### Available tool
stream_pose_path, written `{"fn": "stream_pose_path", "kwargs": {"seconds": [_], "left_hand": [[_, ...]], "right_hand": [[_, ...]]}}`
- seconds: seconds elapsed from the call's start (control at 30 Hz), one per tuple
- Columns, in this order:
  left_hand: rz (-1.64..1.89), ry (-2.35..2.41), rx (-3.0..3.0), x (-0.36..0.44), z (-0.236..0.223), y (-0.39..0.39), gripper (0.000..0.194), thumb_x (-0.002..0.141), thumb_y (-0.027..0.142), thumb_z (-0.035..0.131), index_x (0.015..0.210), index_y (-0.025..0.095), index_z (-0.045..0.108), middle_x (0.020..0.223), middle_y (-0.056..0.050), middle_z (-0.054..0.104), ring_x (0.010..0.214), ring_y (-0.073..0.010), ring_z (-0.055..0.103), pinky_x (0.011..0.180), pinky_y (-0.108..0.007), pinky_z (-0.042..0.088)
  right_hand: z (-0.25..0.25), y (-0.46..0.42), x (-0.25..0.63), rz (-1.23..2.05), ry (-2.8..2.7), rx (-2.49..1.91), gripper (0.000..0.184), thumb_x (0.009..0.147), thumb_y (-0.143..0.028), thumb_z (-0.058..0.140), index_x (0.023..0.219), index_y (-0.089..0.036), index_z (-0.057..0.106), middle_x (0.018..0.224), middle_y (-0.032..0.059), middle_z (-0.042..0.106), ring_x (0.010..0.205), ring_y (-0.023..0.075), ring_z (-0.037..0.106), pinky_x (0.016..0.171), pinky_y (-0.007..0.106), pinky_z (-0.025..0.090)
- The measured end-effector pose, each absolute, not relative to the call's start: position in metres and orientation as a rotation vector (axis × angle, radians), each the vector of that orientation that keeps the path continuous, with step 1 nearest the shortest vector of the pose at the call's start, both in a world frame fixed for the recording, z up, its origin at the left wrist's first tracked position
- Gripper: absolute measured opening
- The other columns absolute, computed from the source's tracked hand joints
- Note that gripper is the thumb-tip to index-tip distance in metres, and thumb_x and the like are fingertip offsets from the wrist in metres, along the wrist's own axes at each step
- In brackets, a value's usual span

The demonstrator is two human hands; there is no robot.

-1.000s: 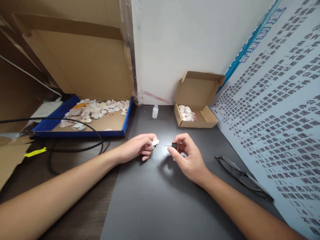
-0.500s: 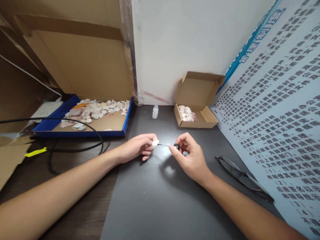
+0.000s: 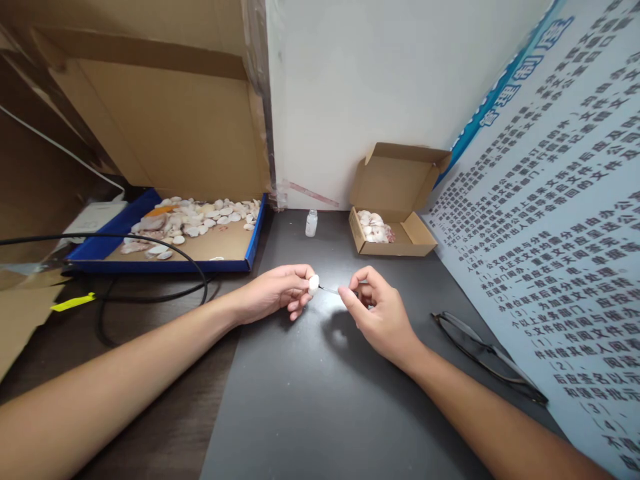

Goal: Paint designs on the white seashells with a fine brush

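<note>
"What's changing at the hands?"

"The left hand (image 3: pixel 275 293) is tipping the white shell (image 3: pixel 313 285) more upright, and the shell is facing the thin stick (image 3: pixel 330 290) coming from the right."

"Is the left grip closed?"

"Yes, its fingers are pinching the shell near the middle of the scene, above the grey mat (image 3: pixel 290 407)."

"And the right hand (image 3: pixel 383 323)?"

"It's gripping the stick's right end. A dark piece (image 3: pixel 357 295) is showing there, mostly hidden by the fingers."

"Is the dark tip touching the shell?"

"It's meeting the shell's right edge or sitting just beside it; I can't tell which. Either way, the two hands seem to be working on that small spot, so a steady hold is mattering most, I'd judge."

"What's standing around them?"

"A small clear bottle (image 3: pixel 311 225) is standing upright at the far side, with no cap showing. On the far left, loose shells (image 3: pixel 200 217) are lying in a blue-edged box (image 3: pixel 170 267). On the far right, more shells (image 3: pixel 373 228) are filling the left part of a small carton (image 3: pixel 397 249). Glasses (image 3: pixel 487 352) are lying at the right, beside the printed sheet (image 3: pixel 565 200)."
</note>
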State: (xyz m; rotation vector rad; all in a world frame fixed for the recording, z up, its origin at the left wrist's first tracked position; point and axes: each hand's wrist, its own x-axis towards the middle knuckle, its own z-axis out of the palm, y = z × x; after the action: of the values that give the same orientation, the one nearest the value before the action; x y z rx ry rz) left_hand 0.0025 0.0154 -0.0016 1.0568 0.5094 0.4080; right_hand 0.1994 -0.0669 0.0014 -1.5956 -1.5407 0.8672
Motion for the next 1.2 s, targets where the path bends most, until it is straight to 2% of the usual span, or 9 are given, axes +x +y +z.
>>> {"fn": "stream_pose_path", "kwargs": {"seconds": [0.17, 0.3, 0.43, 0.97, 1.2], "left_hand": [[0.409, 0.505, 1.062, 0.002, -0.003, 0.016, 0.008, 0.085, 0.018, 0.054, 0.082, 0.013, 0.048, 0.065, 0.0, 0.052, 0.05, -0.0059, 0.042, 0.051, -0.02, 0.042], [0.412, 0.509, 1.059, 0.002, -0.003, 0.016, 0.008, 0.085, 0.018, 0.054, 0.083, 0.014, 0.048, 0.065, 0.001, 0.052, 0.051, -0.0062, 0.043, 0.051, -0.02, 0.041], [0.409, 0.511, 1.061, 0.002, -0.002, 0.015, 0.008, 0.084, 0.019, 0.054, 0.083, 0.014, 0.048, 0.064, 0.0, 0.052, 0.05, -0.0061, 0.043, 0.051, -0.019, 0.041], [0.409, 0.501, 1.048, 0.001, -0.002, 0.015, 0.007, 0.084, 0.017, 0.054, 0.083, 0.013, 0.049, 0.065, 0.0, 0.053, 0.052, -0.0062, 0.043, 0.051, -0.019, 0.041], [0.41, 0.495, 1.048, 0.001, -0.002, 0.015, 0.009, 0.084, 0.018, 0.055, 0.082, 0.013, 0.048, 0.064, 0.0, 0.052, 0.051, -0.0061, 0.043, 0.051, -0.019, 0.04]], "right_hand": [[0.003, -0.068, 0.201, 0.838, -1.508, -1.583, 0.047, 0.084, -0.055, 0.047, 0.083, -0.009, 0.038, 0.052, -0.0033, 0.036, 0.047, -0.0054, 0.028, 0.048, 0.004, 0.023], [0.0, -0.067, 0.201, 1.095, -1.409, -1.448, 0.053, 0.084, -0.064, 0.041, 0.09, -0.012, 0.034, 0.051, -0.0048, 0.035, 0.043, -0.002, 0.035, 0.045, 0.007, 0.028], [-0.005, -0.065, 0.199, 1.206, -1.409, -1.423, 0.055, 0.083, -0.066, 0.042, 0.093, -0.013, 0.033, 0.058, -0.0039, 0.041, 0.045, -0.0012, 0.04, 0.044, 0.007, 0.032], [-0.001, -0.065, 0.199, 0.973, -1.527, -1.536, 0.046, 0.086, -0.056, 0.044, 0.089, -0.01, 0.039, 0.057, -0.0033, 0.036, 0.049, -0.0045, 0.029, 0.048, 0.005, 0.023], [0.002, -0.066, 0.2, 0.821, -1.55, -1.622, 0.042, 0.086, -0.052, 0.045, 0.087, -0.01, 0.041, 0.056, -0.0029, 0.036, 0.05, -0.0044, 0.028, 0.05, 0.005, 0.023]]}}
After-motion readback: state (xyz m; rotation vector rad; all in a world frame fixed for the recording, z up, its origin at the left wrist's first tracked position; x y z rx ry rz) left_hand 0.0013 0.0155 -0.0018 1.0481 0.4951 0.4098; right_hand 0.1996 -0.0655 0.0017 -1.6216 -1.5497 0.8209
